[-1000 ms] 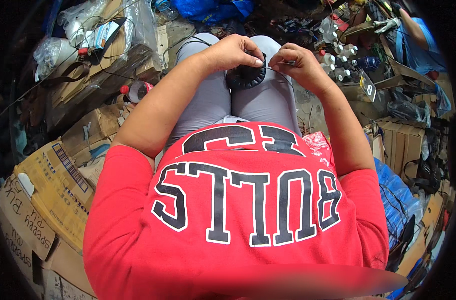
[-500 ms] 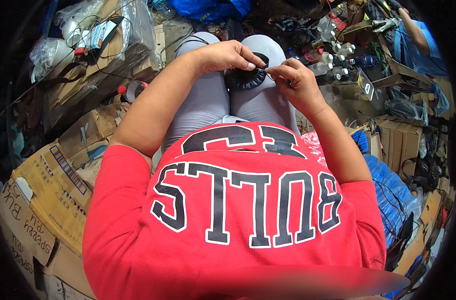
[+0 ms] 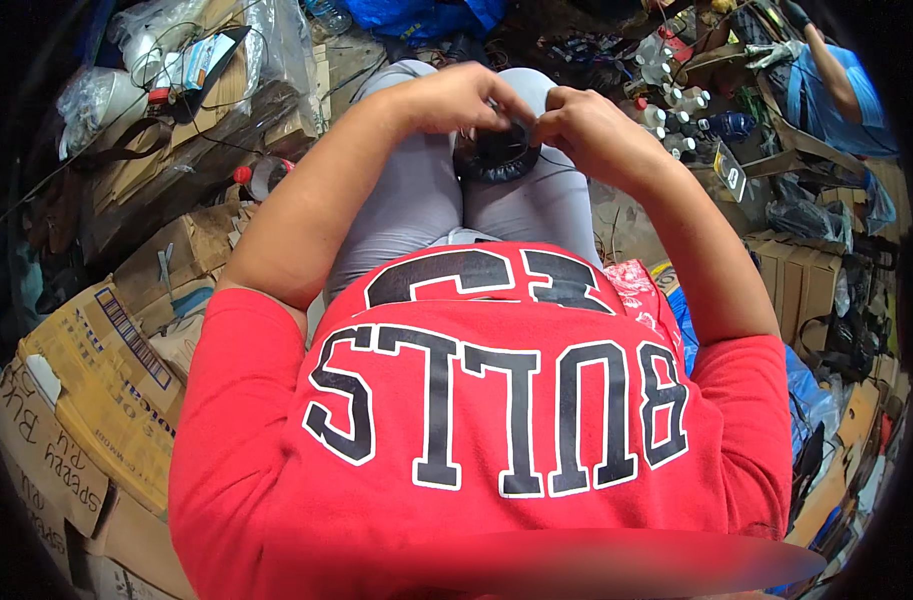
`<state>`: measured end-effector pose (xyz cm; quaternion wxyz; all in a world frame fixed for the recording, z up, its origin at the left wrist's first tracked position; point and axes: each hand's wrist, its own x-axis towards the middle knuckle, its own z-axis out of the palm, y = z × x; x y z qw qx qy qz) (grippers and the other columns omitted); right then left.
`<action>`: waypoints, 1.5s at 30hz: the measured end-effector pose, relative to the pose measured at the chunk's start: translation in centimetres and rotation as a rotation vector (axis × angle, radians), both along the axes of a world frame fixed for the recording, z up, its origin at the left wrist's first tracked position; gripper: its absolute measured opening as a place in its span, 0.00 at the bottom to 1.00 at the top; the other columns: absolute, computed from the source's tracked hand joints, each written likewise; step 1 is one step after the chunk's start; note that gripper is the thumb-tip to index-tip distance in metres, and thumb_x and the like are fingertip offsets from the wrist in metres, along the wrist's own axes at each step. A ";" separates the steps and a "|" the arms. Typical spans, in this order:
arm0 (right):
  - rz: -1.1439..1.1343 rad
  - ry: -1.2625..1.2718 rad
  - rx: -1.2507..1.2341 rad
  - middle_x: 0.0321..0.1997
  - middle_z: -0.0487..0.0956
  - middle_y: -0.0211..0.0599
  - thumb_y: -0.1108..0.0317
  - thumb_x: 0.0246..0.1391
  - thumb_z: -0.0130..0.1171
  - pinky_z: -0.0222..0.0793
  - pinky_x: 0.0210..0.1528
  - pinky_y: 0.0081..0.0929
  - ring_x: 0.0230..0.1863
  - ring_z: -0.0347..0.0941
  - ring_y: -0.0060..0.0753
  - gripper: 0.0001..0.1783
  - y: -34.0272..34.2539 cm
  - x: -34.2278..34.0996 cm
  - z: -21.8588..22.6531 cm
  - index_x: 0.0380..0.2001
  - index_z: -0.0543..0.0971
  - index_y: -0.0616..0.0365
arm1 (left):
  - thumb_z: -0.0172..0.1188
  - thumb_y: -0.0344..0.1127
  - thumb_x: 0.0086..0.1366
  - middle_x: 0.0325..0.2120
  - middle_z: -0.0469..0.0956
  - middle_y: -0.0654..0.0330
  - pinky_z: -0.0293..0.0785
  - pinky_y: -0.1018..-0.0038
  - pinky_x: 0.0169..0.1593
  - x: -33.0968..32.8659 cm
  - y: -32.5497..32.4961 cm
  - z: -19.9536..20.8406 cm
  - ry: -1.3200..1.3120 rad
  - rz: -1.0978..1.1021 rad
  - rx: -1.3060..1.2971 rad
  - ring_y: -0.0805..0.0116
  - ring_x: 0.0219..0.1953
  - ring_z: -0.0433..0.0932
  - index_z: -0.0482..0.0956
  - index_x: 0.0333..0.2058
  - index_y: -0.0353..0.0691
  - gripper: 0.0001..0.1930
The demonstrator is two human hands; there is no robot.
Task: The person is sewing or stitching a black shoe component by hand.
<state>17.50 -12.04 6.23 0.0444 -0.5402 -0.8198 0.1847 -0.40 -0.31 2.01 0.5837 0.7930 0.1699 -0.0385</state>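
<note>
Left hand (image 3: 466, 100), fingers bent, is at the upper left of a black ring-shaped item (image 3: 496, 168); right hand (image 3: 588, 125), fingers drawn together, is at its upper right. Whether either pinches it cannot be determined. Item located over the grey trousers (image 3: 401, 205), near the knees. Beyond, right: plastic bottles (image 3: 688, 101), then a person in blue (image 3: 826, 95).

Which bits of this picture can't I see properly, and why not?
All in the head view:
- Part of the black round thing: covered by the left hand and right hand.
- Whatever the right hand may pinch: hidden by its own fingers.
- The rest of the person in blue: lost at the dark round rim.
- What's under the bottom smear: blurred.
</note>
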 end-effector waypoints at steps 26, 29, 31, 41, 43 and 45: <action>-0.478 0.509 0.081 0.32 0.70 0.35 0.64 0.43 0.66 0.64 0.36 0.23 0.34 0.68 0.28 0.12 -2.4 2.0 -5.9 0.24 0.76 0.62 | 0.60 0.28 0.52 0.30 0.72 0.57 0.71 0.69 0.38 -2.2 -4.3 -2.4 -0.310 0.327 0.661 0.58 0.33 0.73 0.74 0.32 0.37 0.08; -0.850 0.997 0.113 0.31 0.73 0.34 0.61 0.55 0.57 0.66 0.35 0.23 0.33 0.70 0.28 0.14 -1.6 3.6 -8.3 0.25 0.75 0.62 | 0.59 0.29 0.53 0.30 0.72 0.55 0.70 0.69 0.37 -2.8 -3.2 -1.6 -0.327 0.242 0.625 0.57 0.32 0.73 0.73 0.30 0.37 0.06; -1.057 1.571 0.067 0.32 0.75 0.34 0.56 0.60 0.50 0.69 0.40 0.27 0.37 0.72 0.30 0.17 -1.0 4.3 -8.5 0.28 0.75 0.61 | 0.57 0.29 0.53 0.27 0.73 0.56 0.70 0.69 0.35 -3.9 -2.5 -1.2 -0.328 0.273 0.668 0.57 0.31 0.74 0.72 0.31 0.38 0.06; -0.655 2.614 -0.721 0.12 0.54 0.24 0.49 0.63 0.37 0.52 0.27 0.21 0.15 0.49 0.20 0.25 -1.8 3.7 -9.5 0.16 0.62 0.52 | 0.57 0.35 0.56 0.23 0.77 0.55 0.72 0.68 0.34 -4.8 -0.8 -1.5 -0.334 0.462 0.894 0.58 0.28 0.78 0.75 0.33 0.39 0.08; -0.627 2.533 -0.698 0.12 0.55 0.24 0.50 0.63 0.38 0.52 0.27 0.20 0.15 0.49 0.20 0.25 -1.7 3.8 -9.5 0.16 0.63 0.52 | 0.54 0.31 0.60 0.26 0.77 0.60 0.69 0.78 0.33 -5.9 1.5 -0.9 -0.242 0.719 0.760 0.73 0.26 0.72 0.76 0.36 0.37 0.08; -0.662 2.518 -0.669 0.12 0.55 0.24 0.50 0.63 0.38 0.52 0.26 0.20 0.14 0.49 0.20 0.25 -1.9 3.7 -9.6 0.16 0.62 0.52 | 0.49 0.31 0.62 0.19 0.72 0.64 0.69 0.76 0.33 -5.2 1.2 -0.1 -0.376 0.878 0.435 0.74 0.21 0.67 0.74 0.26 0.38 0.08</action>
